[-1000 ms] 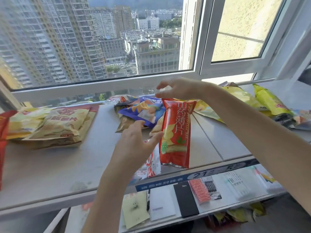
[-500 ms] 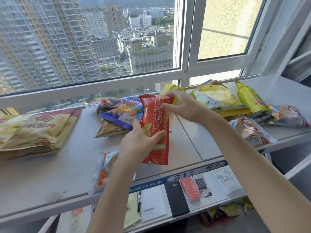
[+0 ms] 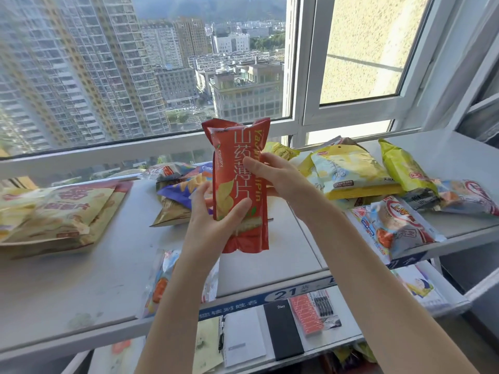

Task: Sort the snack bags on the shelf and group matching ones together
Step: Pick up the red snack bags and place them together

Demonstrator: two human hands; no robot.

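I see the red snack bag (image 3: 239,184) held upright above the shelf (image 3: 81,279). My left hand (image 3: 213,225) grips its lower half, thumb across the front. My right hand (image 3: 278,179) pinches its right edge. A purple bag (image 3: 181,188) lies behind it, yellow bags (image 3: 351,168) just to the right, and tan bags (image 3: 62,211) well to the left.

The left hand (image 3: 213,225) and right hand (image 3: 275,176) are bare. The left forearm (image 3: 172,306) and right forearm (image 3: 378,279) are slender and bare as far as they show.
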